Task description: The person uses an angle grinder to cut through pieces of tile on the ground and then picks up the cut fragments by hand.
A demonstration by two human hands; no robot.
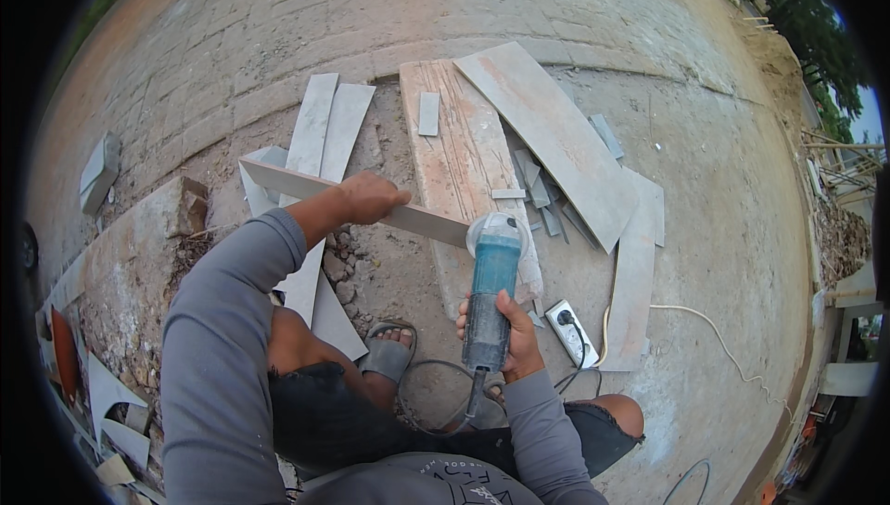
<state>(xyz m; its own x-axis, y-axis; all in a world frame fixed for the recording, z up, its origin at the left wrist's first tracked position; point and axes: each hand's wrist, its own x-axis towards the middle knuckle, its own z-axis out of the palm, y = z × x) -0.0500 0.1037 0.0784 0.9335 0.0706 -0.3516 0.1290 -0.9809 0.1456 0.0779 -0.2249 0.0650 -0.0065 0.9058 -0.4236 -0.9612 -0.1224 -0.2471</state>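
Observation:
My right hand is wrapped round the dark body of a teal angle grinder, its head pointing away from me. My left hand grips a long narrow strip of tile from above. The strip's right end meets the grinder's head; whether the disc touches it is hidden by the guard. Beneath both lies a scored, dusty plank-like slab. Two small tile offcuts rest on that slab, a pale rectangle and a thin sliver.
Long grey tile pieces lie right of the slab, with several broken offcuts beside them. More strips lie to the left. A white power strip with a plugged-in cord sits by my right knee. Rubble lies near my sandalled foot.

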